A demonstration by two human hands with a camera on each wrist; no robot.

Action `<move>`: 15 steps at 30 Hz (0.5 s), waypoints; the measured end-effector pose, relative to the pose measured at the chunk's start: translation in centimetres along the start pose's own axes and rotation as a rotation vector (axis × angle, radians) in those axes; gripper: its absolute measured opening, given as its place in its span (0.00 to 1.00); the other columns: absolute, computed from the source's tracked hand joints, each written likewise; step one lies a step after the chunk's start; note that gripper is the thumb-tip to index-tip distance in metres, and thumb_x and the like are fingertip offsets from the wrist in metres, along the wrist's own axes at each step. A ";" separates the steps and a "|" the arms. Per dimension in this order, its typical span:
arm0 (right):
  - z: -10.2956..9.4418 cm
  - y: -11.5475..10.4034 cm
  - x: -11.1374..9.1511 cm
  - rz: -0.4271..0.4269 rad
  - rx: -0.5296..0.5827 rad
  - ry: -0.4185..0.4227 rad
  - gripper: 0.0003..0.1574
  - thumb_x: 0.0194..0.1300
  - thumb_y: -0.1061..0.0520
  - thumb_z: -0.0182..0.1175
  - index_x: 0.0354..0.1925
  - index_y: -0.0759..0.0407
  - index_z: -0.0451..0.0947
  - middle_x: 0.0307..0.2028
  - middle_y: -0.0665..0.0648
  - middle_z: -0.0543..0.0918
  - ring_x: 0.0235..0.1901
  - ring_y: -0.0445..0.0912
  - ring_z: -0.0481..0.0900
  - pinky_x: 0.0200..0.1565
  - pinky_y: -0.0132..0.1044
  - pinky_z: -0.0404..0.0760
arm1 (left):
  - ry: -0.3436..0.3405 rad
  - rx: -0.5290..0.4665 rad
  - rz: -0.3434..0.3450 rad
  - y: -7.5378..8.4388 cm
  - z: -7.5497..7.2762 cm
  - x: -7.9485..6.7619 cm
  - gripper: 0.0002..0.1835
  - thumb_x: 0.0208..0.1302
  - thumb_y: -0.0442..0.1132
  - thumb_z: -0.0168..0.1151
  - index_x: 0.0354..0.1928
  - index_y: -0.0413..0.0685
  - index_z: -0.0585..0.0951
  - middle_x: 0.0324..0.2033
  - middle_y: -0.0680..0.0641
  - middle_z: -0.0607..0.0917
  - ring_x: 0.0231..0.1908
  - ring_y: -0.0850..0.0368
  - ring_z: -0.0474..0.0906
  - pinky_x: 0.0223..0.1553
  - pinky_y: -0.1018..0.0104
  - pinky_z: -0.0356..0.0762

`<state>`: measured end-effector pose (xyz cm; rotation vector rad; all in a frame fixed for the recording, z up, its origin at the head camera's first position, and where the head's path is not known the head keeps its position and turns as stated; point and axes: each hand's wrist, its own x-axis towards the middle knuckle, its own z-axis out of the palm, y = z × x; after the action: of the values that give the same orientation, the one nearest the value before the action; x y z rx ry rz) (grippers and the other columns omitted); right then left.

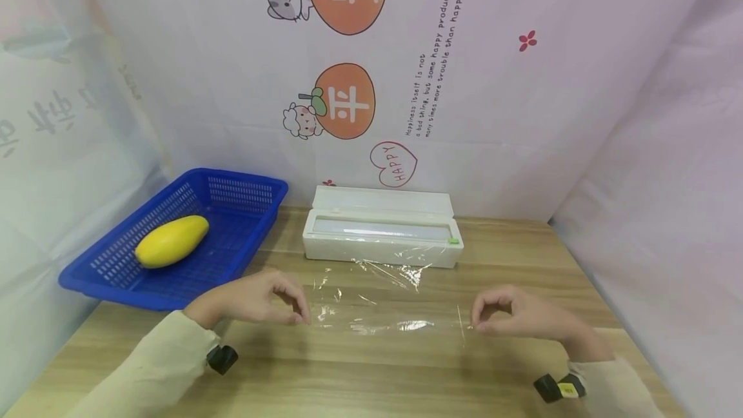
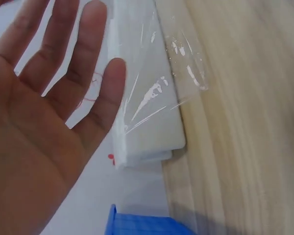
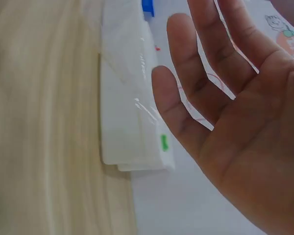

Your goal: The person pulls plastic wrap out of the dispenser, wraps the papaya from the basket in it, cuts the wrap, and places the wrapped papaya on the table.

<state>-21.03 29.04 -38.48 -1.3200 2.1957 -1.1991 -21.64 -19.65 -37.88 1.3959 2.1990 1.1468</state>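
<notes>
A sheet of clear plastic wrap point(image 1: 371, 305) stretches from a white cling film dispenser point(image 1: 383, 250) over the wooden table toward me. At its near left corner my left hand point(image 1: 261, 298) pinches the film between thumb and index finger. My right hand point(image 1: 522, 315) pinches the near right corner in the same way. Both wrist views show the other fingers spread loosely, the pinching fingertips falling outside the picture. The dispenser's lid point(image 1: 383, 200) stands raised at the back, with the roll point(image 1: 377, 229) inside. A green slider point(image 3: 164, 142) sits at its right end.
Left of the dispenser a blue plastic basket point(image 1: 255, 237) rests on the table point(image 1: 360, 386), holding a yellow papaya-shaped fruit point(image 1: 173, 242). White printed cloth point(image 1: 482, 115) hangs behind and on both sides. My left forearm lies just in front of the basket.
</notes>
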 end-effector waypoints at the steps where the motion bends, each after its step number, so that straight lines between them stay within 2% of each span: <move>1: 0.2 0.2 0.1 -0.007 0.001 -0.019 0.09 0.67 0.69 0.61 0.42 0.57 0.81 0.38 0.55 0.85 0.40 0.47 0.83 0.46 0.40 0.82 | -0.023 -0.005 -0.009 -0.1 0.2 0.0 0.05 0.66 0.34 0.64 0.39 0.48 0.88 0.37 0.57 0.86 0.41 0.62 0.80 0.45 0.61 0.82; 7: 1.9 1.5 0.4 -0.019 0.099 -0.138 0.10 0.64 0.71 0.61 0.41 0.59 0.81 0.38 0.57 0.86 0.38 0.46 0.84 0.43 0.42 0.84 | -0.133 -0.044 -0.121 -0.3 1.5 0.1 0.05 0.62 0.37 0.67 0.37 0.47 0.89 0.35 0.63 0.85 0.37 0.68 0.79 0.41 0.64 0.82; 15: 3.7 2.6 0.2 0.117 0.166 -0.176 0.06 0.65 0.65 0.64 0.40 0.58 0.83 0.38 0.52 0.86 0.37 0.42 0.84 0.41 0.40 0.85 | -0.196 -0.048 -0.161 -1.4 3.0 0.4 0.05 0.61 0.35 0.68 0.36 0.48 0.90 0.32 0.63 0.85 0.31 0.71 0.77 0.35 0.69 0.81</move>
<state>-20.28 27.64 -42.74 -1.1662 1.9761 -1.1472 -20.81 -18.21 -40.80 1.2306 2.0889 0.9568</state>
